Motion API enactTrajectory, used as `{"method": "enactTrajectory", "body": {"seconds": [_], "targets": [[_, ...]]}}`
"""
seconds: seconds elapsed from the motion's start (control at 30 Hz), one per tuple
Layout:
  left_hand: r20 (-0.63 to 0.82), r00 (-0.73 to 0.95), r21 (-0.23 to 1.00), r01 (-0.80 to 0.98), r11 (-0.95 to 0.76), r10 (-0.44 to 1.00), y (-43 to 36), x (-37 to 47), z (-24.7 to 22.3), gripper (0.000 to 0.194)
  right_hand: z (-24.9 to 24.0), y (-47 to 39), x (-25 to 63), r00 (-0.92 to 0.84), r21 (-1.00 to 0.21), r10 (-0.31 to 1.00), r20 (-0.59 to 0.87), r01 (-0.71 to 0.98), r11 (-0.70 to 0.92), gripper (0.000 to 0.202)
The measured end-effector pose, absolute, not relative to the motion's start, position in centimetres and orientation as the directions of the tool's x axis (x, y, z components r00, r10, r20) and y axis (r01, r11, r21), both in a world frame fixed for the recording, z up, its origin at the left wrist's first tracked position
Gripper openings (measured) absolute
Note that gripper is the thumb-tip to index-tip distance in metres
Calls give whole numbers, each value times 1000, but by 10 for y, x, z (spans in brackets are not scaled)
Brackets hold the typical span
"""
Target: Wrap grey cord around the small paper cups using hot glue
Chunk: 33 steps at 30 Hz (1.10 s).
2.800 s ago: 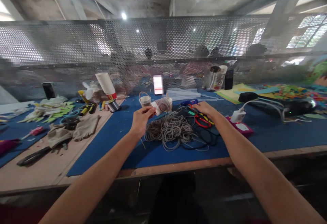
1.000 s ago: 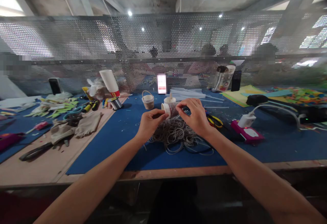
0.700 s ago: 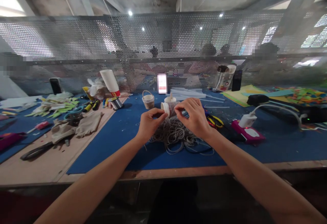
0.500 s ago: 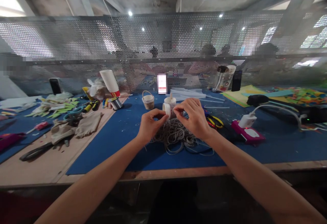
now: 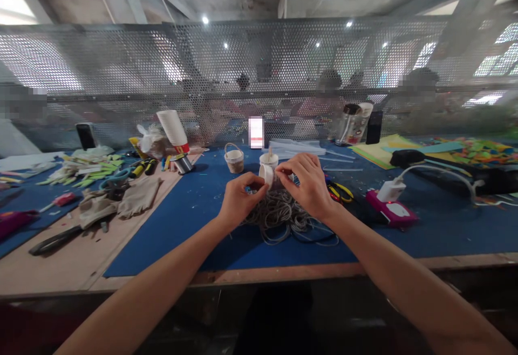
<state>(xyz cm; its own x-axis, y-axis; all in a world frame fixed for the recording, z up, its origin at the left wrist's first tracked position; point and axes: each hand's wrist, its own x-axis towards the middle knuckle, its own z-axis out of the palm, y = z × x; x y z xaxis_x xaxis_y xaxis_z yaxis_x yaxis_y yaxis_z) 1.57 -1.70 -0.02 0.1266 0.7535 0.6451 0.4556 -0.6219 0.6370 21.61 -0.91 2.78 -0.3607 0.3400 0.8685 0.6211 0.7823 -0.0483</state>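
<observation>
My left hand [image 5: 242,197] is closed on the rim of a small white paper cup [image 5: 266,175], which lies tipped with its mouth toward the left. Grey cord is wound round the cup's side, mostly hidden by my fingers. My right hand [image 5: 308,186] is pinched at the cup's right side, at the cord; the bit between the fingertips is hard to see. Beneath both hands lies a loose heap of grey cord [image 5: 279,217]. Just behind stands another white cup [image 5: 270,158] with a stick in it. A small cord-wrapped basket [image 5: 234,162] with a handle sits to the left.
Yellow-handled pliers [image 5: 342,192] and a magenta box [image 5: 392,209] with a plugged-in charger lie at right. To the left are work gloves [image 5: 140,198] and a leaning stack of paper cups [image 5: 172,128]. A perforated metal screen [image 5: 259,63] closes the back.
The cup has turned a little in my left hand, so its mouth faces me more. My right hand has shifted very slightly; the things on the table have stayed put.
</observation>
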Motion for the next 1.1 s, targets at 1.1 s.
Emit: {"method": "enactTrajectory", "body": {"seconds": [1.1], "targets": [[711,225,527,457,-717,666,-21,17,4,7,25,2,221,-273,-84,352,895,673,735,4]]}}
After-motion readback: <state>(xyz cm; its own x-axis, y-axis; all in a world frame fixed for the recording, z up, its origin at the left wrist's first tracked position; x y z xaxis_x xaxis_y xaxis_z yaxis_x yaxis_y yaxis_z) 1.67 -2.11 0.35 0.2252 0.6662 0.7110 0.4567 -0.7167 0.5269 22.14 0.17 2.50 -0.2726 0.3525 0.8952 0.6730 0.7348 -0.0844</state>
